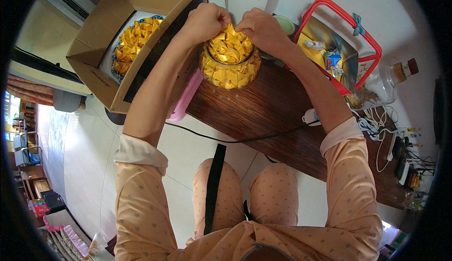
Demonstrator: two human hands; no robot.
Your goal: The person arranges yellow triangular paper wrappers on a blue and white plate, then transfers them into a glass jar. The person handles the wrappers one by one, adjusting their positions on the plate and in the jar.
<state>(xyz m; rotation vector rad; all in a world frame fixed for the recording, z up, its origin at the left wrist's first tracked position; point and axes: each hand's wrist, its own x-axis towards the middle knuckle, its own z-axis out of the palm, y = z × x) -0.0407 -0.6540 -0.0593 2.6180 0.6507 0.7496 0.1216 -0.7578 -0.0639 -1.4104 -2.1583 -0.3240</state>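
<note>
A round clear glass jar, filled with shiny gold folded ornaments, stands on the dark wooden table. At its mouth my left hand and my right hand face each other, fingertips pinched. Between them a gold folded ornament rises to a point above the heap, seemingly held at both sides. Left of the jar, an open cardboard box contains a blue-patterned plate piled with more gold ornaments.
A pink plastic item is between box and table edge. To the right are a red-handled basket with small wrapped items, a corked glass bottle and tangled white cables. A black cord hangs across the table's front edge.
</note>
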